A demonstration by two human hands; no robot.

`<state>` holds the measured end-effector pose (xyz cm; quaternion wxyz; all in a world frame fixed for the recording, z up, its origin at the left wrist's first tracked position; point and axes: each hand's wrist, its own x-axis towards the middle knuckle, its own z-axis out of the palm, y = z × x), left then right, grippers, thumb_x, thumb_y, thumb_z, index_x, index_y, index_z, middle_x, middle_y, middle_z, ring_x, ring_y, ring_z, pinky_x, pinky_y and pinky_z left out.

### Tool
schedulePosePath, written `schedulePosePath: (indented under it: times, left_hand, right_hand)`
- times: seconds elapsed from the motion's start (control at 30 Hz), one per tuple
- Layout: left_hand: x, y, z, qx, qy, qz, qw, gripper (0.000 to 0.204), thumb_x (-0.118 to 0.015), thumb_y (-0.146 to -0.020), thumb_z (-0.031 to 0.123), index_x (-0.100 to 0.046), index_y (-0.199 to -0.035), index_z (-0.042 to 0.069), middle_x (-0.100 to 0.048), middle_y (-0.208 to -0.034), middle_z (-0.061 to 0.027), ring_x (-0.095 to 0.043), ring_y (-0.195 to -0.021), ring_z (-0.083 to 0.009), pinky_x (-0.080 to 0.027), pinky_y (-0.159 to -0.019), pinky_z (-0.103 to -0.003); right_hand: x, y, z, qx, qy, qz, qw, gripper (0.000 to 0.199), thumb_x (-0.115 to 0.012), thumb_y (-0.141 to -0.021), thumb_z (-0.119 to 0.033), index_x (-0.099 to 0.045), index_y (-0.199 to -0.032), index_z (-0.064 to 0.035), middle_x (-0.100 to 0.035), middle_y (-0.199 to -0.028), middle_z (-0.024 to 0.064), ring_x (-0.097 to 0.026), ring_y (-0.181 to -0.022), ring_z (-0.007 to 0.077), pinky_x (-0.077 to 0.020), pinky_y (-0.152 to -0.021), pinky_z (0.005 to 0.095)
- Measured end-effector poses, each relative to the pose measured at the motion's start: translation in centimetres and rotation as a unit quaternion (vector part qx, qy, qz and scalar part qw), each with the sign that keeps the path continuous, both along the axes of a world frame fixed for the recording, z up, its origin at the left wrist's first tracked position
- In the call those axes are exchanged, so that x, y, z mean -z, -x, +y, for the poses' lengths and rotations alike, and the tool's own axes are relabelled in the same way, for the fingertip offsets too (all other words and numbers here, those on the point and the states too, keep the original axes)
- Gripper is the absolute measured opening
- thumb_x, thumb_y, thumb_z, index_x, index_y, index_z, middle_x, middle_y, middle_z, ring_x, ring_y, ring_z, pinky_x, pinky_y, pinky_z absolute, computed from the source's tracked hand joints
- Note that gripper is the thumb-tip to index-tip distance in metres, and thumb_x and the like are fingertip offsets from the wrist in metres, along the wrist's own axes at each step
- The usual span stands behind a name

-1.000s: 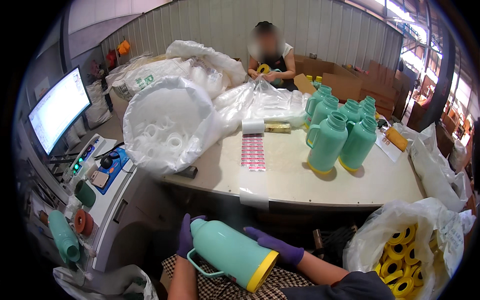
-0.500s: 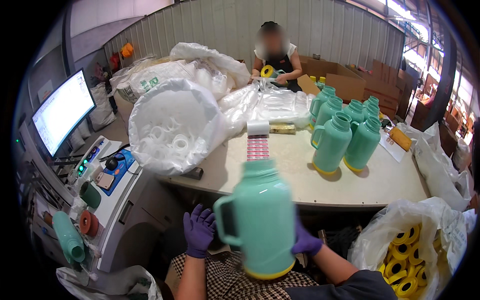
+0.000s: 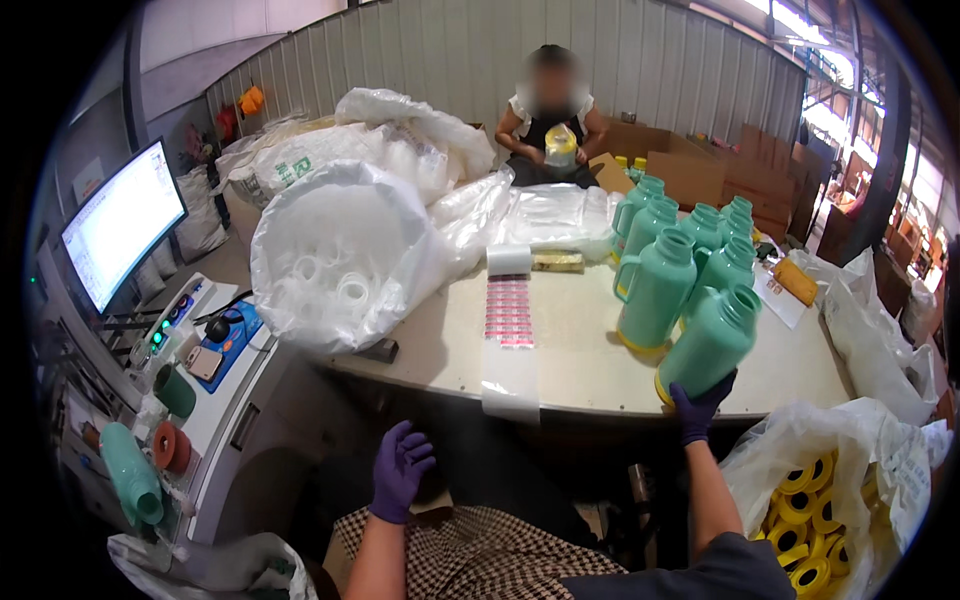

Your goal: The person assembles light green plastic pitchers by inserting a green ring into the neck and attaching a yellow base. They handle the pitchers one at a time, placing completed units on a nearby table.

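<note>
Green flask (image 3: 708, 345) is at the table's front right, tilted, mouth leaning right, beside the cluster of standing flasks (image 3: 655, 290). Right hand (image 3: 700, 408) grips it low, near the yellow base; finger wrap partly hidden. Can't tell if the base bears on the table (image 3: 590, 370). Left hand (image 3: 403, 472) is empty, fingers loosely curled, over the lap, well apart from the flask.

Risks, my read: low one-hand hold under a leaning body, so it could tip if the grip slips. Base is close to the front edge; set short, it could drop off. Standing flasks are tight behind; a swing of the mouth could knock one, maybe several.

Further out: label strip (image 3: 509, 315) mid-table, clear of the flask. Bag (image 3: 868, 450) of yellow rings (image 3: 797, 507) lower right, near the right forearm; a sleeve could snag its rim.
</note>
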<state>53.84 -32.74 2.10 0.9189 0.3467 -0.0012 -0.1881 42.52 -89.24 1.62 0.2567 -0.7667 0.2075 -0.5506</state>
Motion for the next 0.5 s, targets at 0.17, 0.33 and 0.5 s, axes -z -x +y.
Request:
schedulePosePath:
  times: [0.17,0.33,0.5]
  left_hand:
    - [0.1,0.1,-0.8,0.043,-0.053,0.006,0.998,0.034,-0.049,-0.105,0.035,-0.053,-0.131,0.013,-0.055,-0.097,-0.0001,-0.056,-0.085,-0.0158,-0.053,-0.074,-0.033]
    - [-1.4,1.4,-3.0,0.027,-0.263,-0.031,0.964,0.035,-0.053,-0.105,0.031,-0.055,-0.133,0.009,-0.063,-0.103,-0.0029,-0.063,-0.091,-0.0138,-0.056,-0.075,-0.032]
    - [-0.4,1.4,-2.9,0.005,-0.379,-0.058,0.924,0.031,-0.054,-0.105,0.024,-0.057,-0.13,0.006,-0.067,-0.104,-0.0071,-0.065,-0.089,-0.0135,-0.056,-0.077,-0.03]
  right_hand:
    - [-0.4,-3.8,-1.4,0.114,-0.016,0.079,0.99,0.13,-0.087,-0.067,-0.045,-0.007,-0.16,-0.0017,-0.015,-0.165,0.0236,-0.018,-0.154,0.0382,-0.0214,-0.124,0.0432]
    - [-0.7,-6.9,-6.2,0.162,0.019,0.145,0.976,0.125,-0.082,-0.074,-0.051,-0.007,-0.16,-0.0009,-0.015,-0.167,0.0208,-0.017,-0.154,0.036,-0.0184,-0.125,0.0412]
    - [-1.4,-11.3,-5.8,0.198,-0.015,0.134,0.971,0.119,-0.078,-0.078,-0.055,-0.011,-0.16,-0.0005,-0.019,-0.166,0.0217,-0.02,-0.153,0.0353,-0.0191,-0.125,0.0417]
